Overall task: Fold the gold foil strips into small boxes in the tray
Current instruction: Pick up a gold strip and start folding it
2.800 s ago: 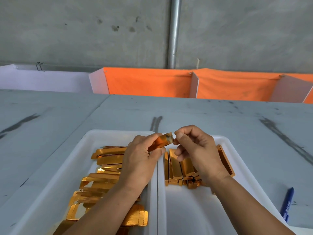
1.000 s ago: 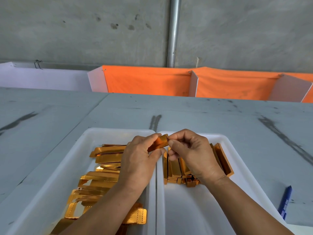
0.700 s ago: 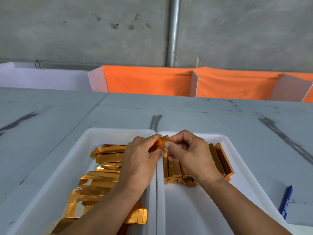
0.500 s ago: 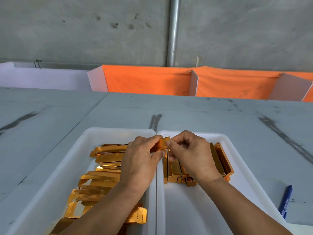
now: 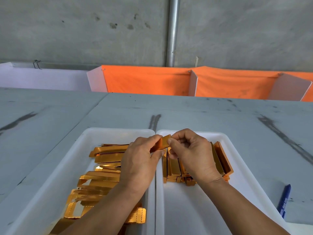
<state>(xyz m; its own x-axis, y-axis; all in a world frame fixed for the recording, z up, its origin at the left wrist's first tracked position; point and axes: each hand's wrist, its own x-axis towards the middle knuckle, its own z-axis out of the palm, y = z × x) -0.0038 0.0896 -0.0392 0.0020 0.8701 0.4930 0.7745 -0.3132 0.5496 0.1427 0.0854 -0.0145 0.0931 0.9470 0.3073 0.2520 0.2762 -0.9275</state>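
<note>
Gold foil strips [image 5: 101, 180] are heaped in the left white tray [image 5: 55, 175] on the grey worktop [image 5: 203, 112], their near end cut off by the frame and partly covered by a forearm. In the right tray [image 5: 240, 167], touching the first, folded boxes [image 5: 172, 168] are stood in a row, largely hidden behind the right hand [image 5: 193, 153]. One partly folded strip [image 5: 163, 143] is pinched by both hands, the left hand [image 5: 138, 160] gripping its near length, above the trays' meeting rims; its end flap cannot be made out. A blue pen [image 5: 284, 199] is laid beside the right tray.
</note>
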